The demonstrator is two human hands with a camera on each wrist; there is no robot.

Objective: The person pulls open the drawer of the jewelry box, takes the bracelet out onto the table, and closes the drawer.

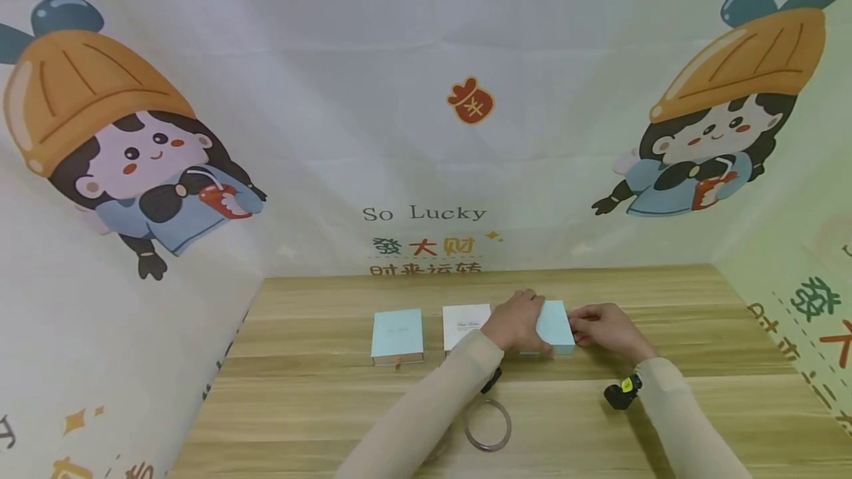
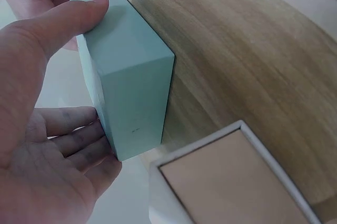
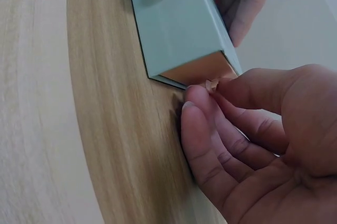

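Observation:
A pale blue drawer-style box (image 1: pixel 555 327) stands at the right of a row of boxes on the wooden table. My left hand (image 1: pixel 514 322) holds it steady, thumb on one face and fingers against the opposite side, as the left wrist view shows. At the box's right end is my right hand (image 1: pixel 609 330). In the right wrist view, its thumb and fingertips pinch a small tan ribbon tab (image 3: pixel 211 85) on the copper-coloured end (image 3: pixel 197 71). The drawer end sits within the blue sleeve.
A white box (image 1: pixel 464 316) with dark print is left of my left hand, partly covered by it. Farther left lies another pale blue box (image 1: pixel 393 331) with a ribbon tab. A ring-shaped bangle (image 1: pixel 489 449) lies nearer me. Patterned cloth (image 1: pixel 426 131) stands behind the table.

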